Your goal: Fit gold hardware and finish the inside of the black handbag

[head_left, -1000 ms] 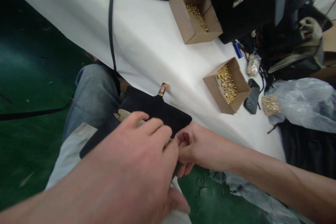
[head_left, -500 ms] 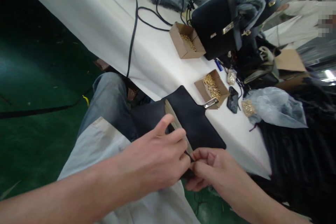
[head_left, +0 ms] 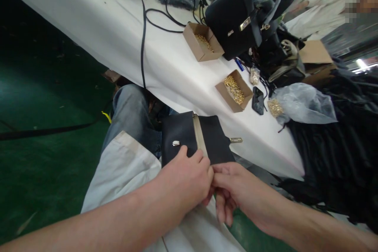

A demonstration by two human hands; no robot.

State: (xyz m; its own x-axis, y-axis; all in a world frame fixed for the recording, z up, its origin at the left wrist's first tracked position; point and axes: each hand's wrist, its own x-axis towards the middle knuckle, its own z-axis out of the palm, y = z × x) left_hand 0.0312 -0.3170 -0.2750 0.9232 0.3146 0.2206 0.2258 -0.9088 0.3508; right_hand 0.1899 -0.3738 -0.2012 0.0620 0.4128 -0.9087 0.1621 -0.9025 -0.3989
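Observation:
A black handbag (head_left: 180,128) lies across my lap with its flap (head_left: 217,138) folded back toward the table. Between body and flap shows a pale strip of lining (head_left: 201,136). A small turn-lock (head_left: 176,143) sits on the bag's front, and a metal clasp plate (head_left: 236,140) sticks out from the flap. My left hand (head_left: 189,175) is closed on the bag's near end, fingers curled over it. Beside it, my right hand (head_left: 228,185) has thumb and forefinger pinched together, touching the left fingertips; what lies in the pinch is hidden. Its other fingers hang curled.
On the white-covered table (head_left: 168,63) stand two cardboard boxes, one (head_left: 203,43) and a nearer one (head_left: 234,90), holding small gold-coloured fittings. Also there are a phone (head_left: 258,100), a plastic bag (head_left: 304,104), another black handbag (head_left: 232,19) and a black cord (head_left: 143,43). A person (head_left: 319,8) is behind.
The handbag has turned and tilted on my lap, so its front and turn-lock now show. Its clasp plate has moved down, away from the nearer box. Both hands remain together at the near end.

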